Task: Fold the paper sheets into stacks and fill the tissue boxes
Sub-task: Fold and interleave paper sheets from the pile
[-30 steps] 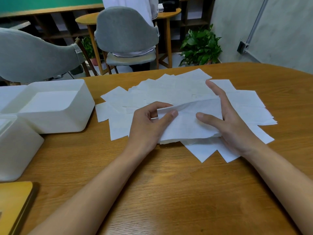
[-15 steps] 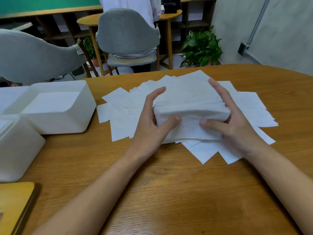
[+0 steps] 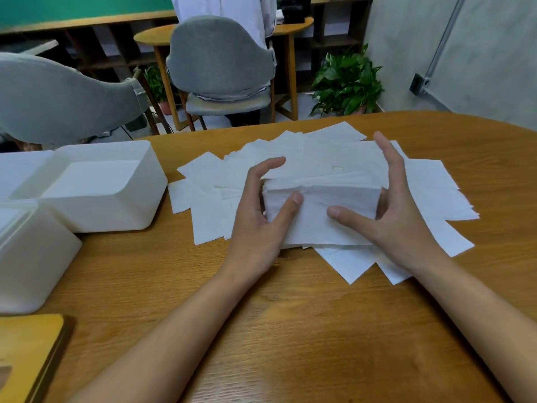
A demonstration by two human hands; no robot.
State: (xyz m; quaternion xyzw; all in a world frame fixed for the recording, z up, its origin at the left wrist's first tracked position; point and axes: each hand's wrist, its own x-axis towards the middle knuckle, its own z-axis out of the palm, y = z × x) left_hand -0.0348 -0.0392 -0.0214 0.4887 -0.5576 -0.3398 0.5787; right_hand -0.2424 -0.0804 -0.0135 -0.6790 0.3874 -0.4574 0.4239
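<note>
A thick folded stack of white paper sheets stands on its edge, on top of the loose white sheets spread over the wooden table. My left hand grips the stack's left end, thumb on the near face and fingers curled over the far side. My right hand holds the right end, thumb pressed on the near face and fingers reaching up along the far side. Two open white tissue boxes stand at the left: one next to the sheets, another nearer to me.
A wooden lid lies at the table's front left corner. Beyond the far edge stand two grey chairs, a small round table and a potted plant. Bare wooden tabletop stretches in front of the sheets.
The sheets I held flat have been folded over and gathered into a thick upright stack. Both hands have closed in on its two ends.
</note>
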